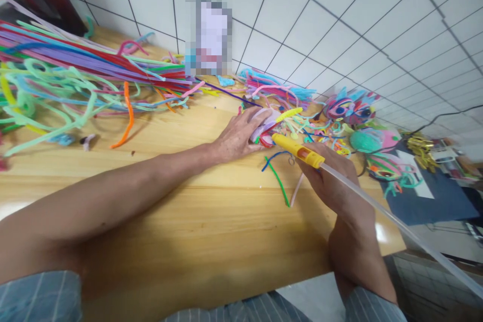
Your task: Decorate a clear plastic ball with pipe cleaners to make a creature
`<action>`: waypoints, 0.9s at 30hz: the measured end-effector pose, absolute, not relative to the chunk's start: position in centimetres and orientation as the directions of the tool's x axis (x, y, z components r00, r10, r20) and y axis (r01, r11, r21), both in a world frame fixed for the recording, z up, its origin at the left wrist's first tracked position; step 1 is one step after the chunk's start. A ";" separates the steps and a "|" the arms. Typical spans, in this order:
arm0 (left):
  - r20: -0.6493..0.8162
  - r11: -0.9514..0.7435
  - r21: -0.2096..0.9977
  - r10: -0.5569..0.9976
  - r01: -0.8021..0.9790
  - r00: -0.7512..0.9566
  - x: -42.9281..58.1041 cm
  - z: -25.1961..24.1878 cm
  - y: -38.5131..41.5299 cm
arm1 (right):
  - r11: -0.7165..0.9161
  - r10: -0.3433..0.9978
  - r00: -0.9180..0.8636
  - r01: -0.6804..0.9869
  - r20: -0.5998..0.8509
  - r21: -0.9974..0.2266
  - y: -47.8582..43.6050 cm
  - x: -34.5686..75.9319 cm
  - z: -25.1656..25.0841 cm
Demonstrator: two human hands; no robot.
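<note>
Around a small pipe-cleaner craft piece [265, 126], lavender with some red and green, my left hand [236, 136] is closed. My right hand [337, 173] grips a yellow hot glue gun [296, 150], its nozzle pointing left, close to the piece. Whether the nozzle touches it, I cannot tell. From the gun's rear a long translucent glue stick [385, 209] runs down to the right. Below the gun, a green pipe cleaner [278, 183], a blue one [269, 162] and a pale pink one [297, 190] lie on the wooden table [211, 211].
A big heap of colourful pipe cleaners [75, 80] covers the table's left. Another bundle [275, 88] lies by the tiled wall [294, 10]. Finished-looking fuzzy figures [349, 108] and small scraps [335, 136] sit right of my hands. A dark cable [433, 121] runs at the right.
</note>
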State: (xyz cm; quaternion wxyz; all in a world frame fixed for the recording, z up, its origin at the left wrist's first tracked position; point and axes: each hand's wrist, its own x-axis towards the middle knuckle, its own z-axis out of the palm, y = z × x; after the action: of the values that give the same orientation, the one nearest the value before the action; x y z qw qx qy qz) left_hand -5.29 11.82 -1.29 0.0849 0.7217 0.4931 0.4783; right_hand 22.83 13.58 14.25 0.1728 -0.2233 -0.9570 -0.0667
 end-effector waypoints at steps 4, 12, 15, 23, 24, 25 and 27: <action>0.610 -0.501 0.590 0.790 0.633 0.057 -5.3 -1.3 11.8 | 0.893 0.386 -0.847 0.442 0.366 0.083 13.6 22.8 14.4; 0.614 -0.507 0.589 0.787 0.629 0.059 -5.3 -1.3 11.9 | 0.882 0.420 -0.836 0.468 0.354 0.060 13.7 23.0 14.0; 0.619 -0.513 0.586 0.783 0.627 0.061 -5.3 -1.1 11.8 | 0.884 0.402 -0.835 0.461 0.374 0.080 13.7 23.0 14.0; 0.612 -0.504 0.584 0.788 0.636 0.063 -5.3 -1.2 11.9 | 0.890 0.390 -0.849 0.447 0.357 0.091 13.6 22.8 14.4; 0.609 -0.502 0.590 0.791 0.633 0.059 -5.3 -1.2 11.9 | 0.893 0.384 -0.847 0.442 0.366 0.087 13.6 22.7 14.4; 0.608 -0.502 0.595 0.792 0.628 0.057 -5.3 -1.2 11.9 | 0.894 0.383 -0.846 0.441 0.371 0.082 13.6 22.7 14.4; 0.607 -0.505 0.599 0.792 0.622 0.058 -5.3 -1.2 11.9 | 0.892 0.391 -0.844 0.446 0.368 0.076 13.6 22.7 14.3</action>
State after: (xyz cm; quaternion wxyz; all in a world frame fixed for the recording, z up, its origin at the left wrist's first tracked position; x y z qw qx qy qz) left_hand -5.29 11.91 -1.25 0.0885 0.7220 0.4897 0.4807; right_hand 22.69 13.59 14.34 0.1739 -0.2184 -0.9570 -0.0792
